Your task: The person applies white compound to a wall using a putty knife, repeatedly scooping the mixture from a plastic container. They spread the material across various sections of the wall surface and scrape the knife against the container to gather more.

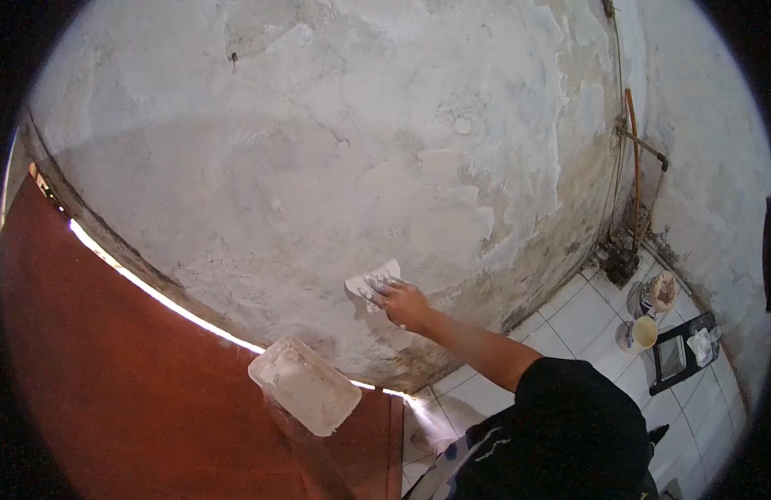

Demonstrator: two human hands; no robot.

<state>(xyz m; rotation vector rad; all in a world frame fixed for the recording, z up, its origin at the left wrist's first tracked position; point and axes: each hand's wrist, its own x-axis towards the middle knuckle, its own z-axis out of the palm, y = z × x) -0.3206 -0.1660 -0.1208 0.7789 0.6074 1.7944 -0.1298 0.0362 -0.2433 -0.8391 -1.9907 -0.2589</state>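
Right hand (pixel 395 302) clamped on pale scraper (pixel 360 285), against wall (pixel 319 192) — left hand hidden beneath tub (pixel 306 383), grip unclear

Open wall (pixel 319 108) above right hand (pixel 394 300), tub (pixel 306 385) below-left

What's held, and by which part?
The right hand holds a white spreader by its lower part. A tub sits above the left forearm; its hold is hidden.

The person's right hand (pixel 399 303) is going bare, and the black top (pixel 581 437) is ending in a short sleeve (pixel 560 383); greyish patterned cloth (pixel 463 458), perhaps shorts from where I'm standing, is showing beneath.
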